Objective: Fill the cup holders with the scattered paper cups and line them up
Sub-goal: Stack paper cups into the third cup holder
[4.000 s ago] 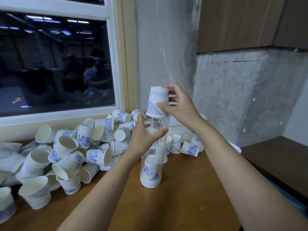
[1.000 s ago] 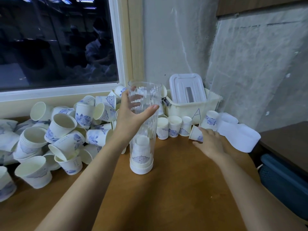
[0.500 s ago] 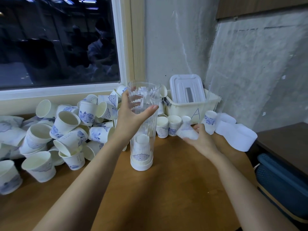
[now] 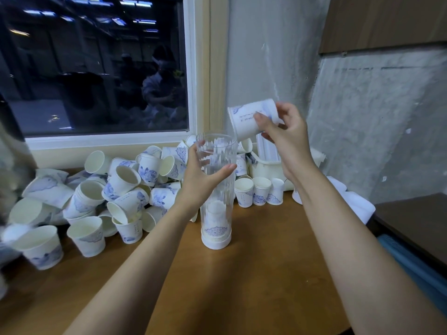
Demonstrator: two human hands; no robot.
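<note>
Wrapping holder (image 4: 219,197), left fingers (image 4: 223,169), right fingers (image 4: 262,119) gripping cup (image 4: 245,125), above wooden table (image 4: 242,286) by window (image 4: 96,68)

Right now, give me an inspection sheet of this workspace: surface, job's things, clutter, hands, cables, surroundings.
Surface: brown wooden tabletop, carrying everything.
Job's things: clear ribbed plastic cup holder upright, cups stacked at its bottom; white blue-patterned paper cup tilted above its rim; heap of scattered paper cups at left.
Clutter: white plastic bin behind the holder.
Hands: left hand grips the holder; right hand holds the tilted cup.
Cables: nothing seen.
Surroundings: dark window, grey concrete wall.
</note>
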